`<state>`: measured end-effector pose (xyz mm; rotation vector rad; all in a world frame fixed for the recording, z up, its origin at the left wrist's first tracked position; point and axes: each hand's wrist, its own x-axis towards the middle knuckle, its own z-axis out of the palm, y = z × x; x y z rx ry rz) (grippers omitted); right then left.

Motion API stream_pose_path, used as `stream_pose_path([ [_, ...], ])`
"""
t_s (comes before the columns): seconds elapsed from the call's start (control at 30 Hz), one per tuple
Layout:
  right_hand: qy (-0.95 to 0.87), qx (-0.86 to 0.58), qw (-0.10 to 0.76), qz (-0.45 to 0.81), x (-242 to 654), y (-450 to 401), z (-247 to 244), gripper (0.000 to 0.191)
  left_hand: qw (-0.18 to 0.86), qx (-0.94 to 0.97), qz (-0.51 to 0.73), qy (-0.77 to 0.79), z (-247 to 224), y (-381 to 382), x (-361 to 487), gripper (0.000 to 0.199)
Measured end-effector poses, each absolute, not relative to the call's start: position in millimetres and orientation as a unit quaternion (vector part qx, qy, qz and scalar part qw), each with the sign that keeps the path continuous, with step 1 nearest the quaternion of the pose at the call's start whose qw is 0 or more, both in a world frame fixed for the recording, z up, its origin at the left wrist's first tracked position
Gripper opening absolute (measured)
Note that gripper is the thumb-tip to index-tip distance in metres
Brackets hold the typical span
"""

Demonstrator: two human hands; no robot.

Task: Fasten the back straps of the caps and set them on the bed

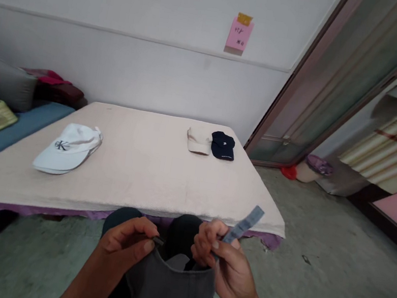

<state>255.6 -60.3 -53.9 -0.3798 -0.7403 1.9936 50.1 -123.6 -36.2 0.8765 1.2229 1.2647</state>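
A dark grey cap (170, 289) is over my lap, with its curved back opening towards the top. My left hand (128, 245) pinches the small buckle (158, 240) at the left corner of that opening between thumb and index finger. On the other side, my right hand (224, 262) is closed around the cap's grey-blue strap (245, 224), whose free end sticks out up and to the right. The strap is apart from the buckle. My right fingers hide where the strap joins the cap.
On the cream-covered bed (137, 160) are white caps (72, 147) at the left, and a beige cap (200, 140) beside a navy cap (223, 145) at the back right. A pink note (240, 34) hangs on the wall. Grey floor (334, 259) lies to the right.
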Motion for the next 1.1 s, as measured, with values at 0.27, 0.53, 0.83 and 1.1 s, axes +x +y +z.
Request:
stream_pose_path([
  [0.27,-0.366,-0.222,0.369,0.825,227,-71,-59,0.022,0.579,0.364,0.495,0.536,-28,-119,67,0.018],
  [0.53,-0.354,-0.237,0.393,0.815,225,-71,-54,0.020,0.622,0.369,0.468,0.508,-33,-117,66,0.019],
  [0.83,-0.335,-0.250,0.405,0.813,226,-71,-50,0.021,0.634,0.468,0.370,0.492,-28,-114,62,0.016],
  [1.1,-0.385,-0.278,0.386,0.791,225,-70,-59,0.023,0.678,0.391,0.409,0.470,-28,-116,65,0.010],
])
